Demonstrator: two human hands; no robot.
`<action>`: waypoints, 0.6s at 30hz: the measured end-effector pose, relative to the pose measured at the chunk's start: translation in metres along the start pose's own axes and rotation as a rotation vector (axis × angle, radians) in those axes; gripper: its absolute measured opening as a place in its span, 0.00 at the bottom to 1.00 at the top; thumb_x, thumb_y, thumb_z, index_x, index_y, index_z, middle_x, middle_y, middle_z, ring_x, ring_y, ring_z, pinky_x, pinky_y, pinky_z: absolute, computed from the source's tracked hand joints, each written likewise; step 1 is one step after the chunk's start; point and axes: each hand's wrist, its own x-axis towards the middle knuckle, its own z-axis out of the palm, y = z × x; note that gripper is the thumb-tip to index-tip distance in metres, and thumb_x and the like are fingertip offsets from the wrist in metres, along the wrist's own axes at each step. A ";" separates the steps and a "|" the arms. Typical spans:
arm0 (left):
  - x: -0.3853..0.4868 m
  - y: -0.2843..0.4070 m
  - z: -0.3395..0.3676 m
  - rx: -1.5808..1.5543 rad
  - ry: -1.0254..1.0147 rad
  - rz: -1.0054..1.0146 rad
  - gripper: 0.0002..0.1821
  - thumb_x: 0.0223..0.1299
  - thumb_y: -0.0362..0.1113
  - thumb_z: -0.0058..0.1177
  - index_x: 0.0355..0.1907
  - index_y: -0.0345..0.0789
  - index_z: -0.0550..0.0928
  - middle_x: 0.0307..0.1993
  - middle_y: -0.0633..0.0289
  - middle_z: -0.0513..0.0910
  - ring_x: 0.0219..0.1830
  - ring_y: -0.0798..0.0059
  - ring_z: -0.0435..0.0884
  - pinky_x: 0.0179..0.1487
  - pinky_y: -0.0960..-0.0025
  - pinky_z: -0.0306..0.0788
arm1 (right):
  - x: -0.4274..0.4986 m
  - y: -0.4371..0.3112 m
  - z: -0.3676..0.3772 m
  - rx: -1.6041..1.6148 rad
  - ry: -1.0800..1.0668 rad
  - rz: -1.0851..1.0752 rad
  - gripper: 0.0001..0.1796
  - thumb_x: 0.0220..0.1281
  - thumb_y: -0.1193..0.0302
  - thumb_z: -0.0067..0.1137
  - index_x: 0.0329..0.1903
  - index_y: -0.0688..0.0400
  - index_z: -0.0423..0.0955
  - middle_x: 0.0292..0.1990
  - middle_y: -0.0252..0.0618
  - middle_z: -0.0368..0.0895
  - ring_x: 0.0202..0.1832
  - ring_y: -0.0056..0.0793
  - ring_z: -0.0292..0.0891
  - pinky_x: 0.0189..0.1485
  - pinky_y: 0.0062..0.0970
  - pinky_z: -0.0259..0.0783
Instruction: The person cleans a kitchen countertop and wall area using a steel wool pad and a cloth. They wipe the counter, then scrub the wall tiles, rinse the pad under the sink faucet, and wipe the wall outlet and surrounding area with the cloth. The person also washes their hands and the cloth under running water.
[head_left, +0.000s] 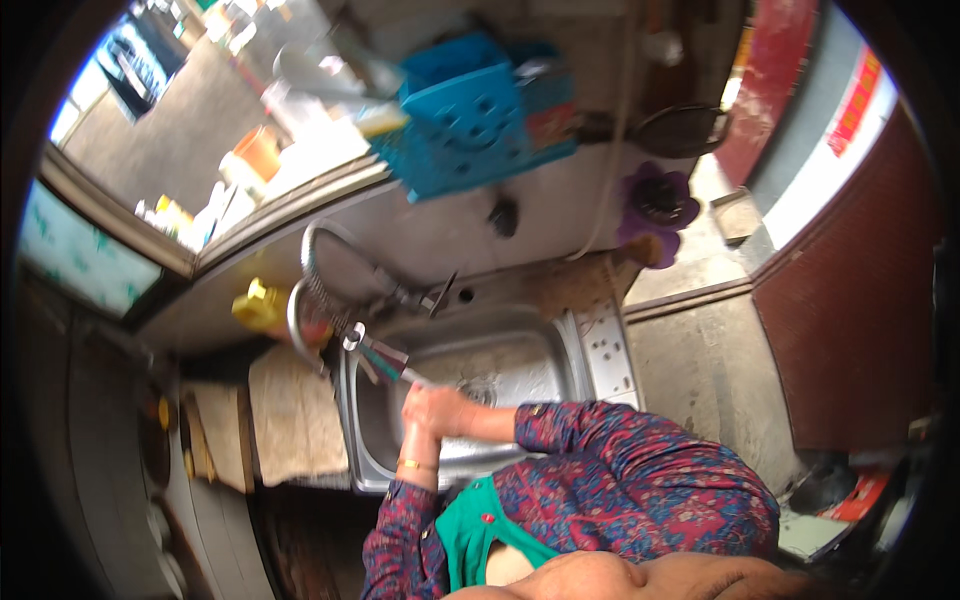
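Observation:
Over a stainless steel sink (525, 360), my left hand (416, 405) and my right hand (448, 412) are together, overlapping. They are closed round the pale handle of a small tool with a dark and green end (386, 361), perhaps a brush; blur hides its kind. Its far end lies close under the spray head (352, 337) of a coiled spring faucet. Which hand bears most of the grip is hard to tell, as the fingers cover each other. The sink's drain shows just beyond the hands.
A blue plastic basket (465, 112) hangs on the wall above the sink. Wooden boards (296, 420) lie left of it. A yellow object (259, 306) stands behind the faucet. Purple flower-shaped holders (652, 202) are at the right, near a doorway and a dark red door (847, 300).

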 end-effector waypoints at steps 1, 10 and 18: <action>-0.001 -0.004 0.001 0.054 0.085 0.033 0.07 0.63 0.41 0.47 0.32 0.42 0.76 0.24 0.66 0.77 0.20 0.72 0.76 0.21 0.71 0.70 | 0.001 0.007 -0.001 0.175 -0.222 0.160 0.08 0.51 0.63 0.53 0.27 0.53 0.77 0.31 0.42 0.80 0.36 0.40 0.80 0.34 0.35 0.76; -0.019 0.007 -0.001 -0.100 -0.113 0.118 0.12 0.65 0.44 0.44 0.36 0.38 0.77 0.30 0.61 0.80 0.33 0.66 0.79 0.35 0.63 0.74 | 0.003 -0.008 -0.004 -0.037 -0.194 0.014 0.09 0.55 0.64 0.52 0.33 0.56 0.75 0.33 0.38 0.77 0.35 0.38 0.79 0.35 0.34 0.76; 0.021 -0.009 -0.035 -0.013 -0.160 0.132 0.08 0.63 0.39 0.47 0.38 0.39 0.79 0.31 0.65 0.81 0.33 0.73 0.81 0.33 0.71 0.75 | 0.011 0.008 -0.004 0.128 -0.079 0.440 0.11 0.59 0.64 0.49 0.33 0.58 0.74 0.31 0.47 0.80 0.37 0.46 0.79 0.38 0.41 0.75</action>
